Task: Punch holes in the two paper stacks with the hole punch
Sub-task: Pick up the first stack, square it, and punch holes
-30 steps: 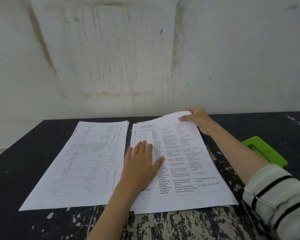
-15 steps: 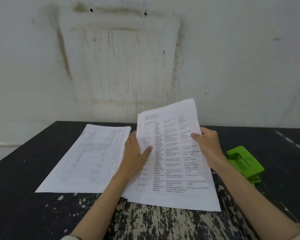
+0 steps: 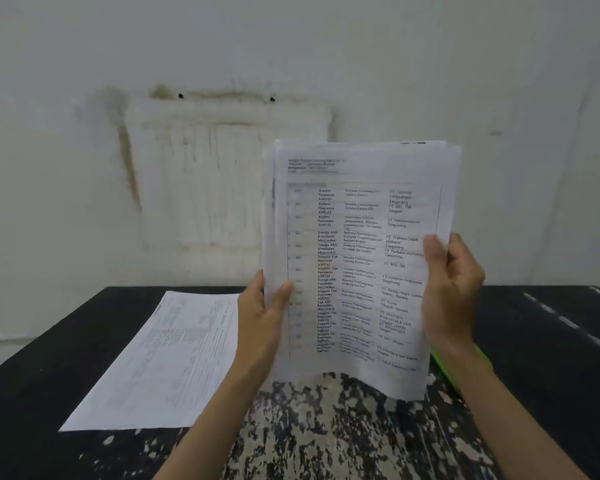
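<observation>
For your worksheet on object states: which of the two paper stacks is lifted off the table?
The right-hand paper stack, held upright by both hands; the other paper stack lies flat.

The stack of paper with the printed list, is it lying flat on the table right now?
No, both hands, left and right, hold that stack upright above the table.

The punch (image 3: 445, 370) shows only as a green sliver beside the right wrist, the rest hidden behind the held stack (image 3: 357, 258) and forearm. The stack's print is motion-blurred (only scattered words readable). Fingers of the left hand (image 3: 260, 306) and right hand (image 3: 454, 289) lie behind the sheets, thumbs alone showing. The flat stack (image 3: 163, 362) carries a table too small to read, its right edge covered by the left hand.
</observation>
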A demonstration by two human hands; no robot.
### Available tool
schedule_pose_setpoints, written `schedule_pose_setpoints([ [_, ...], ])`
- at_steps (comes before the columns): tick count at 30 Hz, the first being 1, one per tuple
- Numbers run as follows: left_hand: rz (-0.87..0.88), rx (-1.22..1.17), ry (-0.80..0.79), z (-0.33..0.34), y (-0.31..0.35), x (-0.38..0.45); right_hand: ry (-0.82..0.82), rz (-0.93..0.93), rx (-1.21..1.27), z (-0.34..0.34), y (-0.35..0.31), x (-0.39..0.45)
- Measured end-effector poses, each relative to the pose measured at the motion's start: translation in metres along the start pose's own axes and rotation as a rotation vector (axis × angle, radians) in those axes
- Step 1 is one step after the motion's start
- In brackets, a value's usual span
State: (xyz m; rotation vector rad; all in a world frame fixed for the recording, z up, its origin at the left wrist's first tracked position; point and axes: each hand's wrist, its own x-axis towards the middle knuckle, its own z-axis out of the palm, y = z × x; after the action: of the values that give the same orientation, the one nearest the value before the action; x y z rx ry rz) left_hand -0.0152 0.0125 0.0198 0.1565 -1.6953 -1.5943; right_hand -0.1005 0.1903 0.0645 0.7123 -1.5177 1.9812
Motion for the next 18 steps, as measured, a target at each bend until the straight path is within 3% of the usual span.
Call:
schedule_pose_setpoints([
  [4, 0.008, -0.014, -0.06, 0.0, -0.01, -0.006, 0.039, -0.125, -0.081, 0.004, 0.008, -0.008],
  [12, 0.057, 0.011, -0.092, 0.005, -0.02, -0.008, 0.009, 0.064, -0.092, 0.009, 0.036, -0.017],
  [18, 0.099, -0.013, -0.018, 0.002, -0.017, -0.002, 0.089, 0.009, -0.044, 0.011, 0.038, -0.018],
])
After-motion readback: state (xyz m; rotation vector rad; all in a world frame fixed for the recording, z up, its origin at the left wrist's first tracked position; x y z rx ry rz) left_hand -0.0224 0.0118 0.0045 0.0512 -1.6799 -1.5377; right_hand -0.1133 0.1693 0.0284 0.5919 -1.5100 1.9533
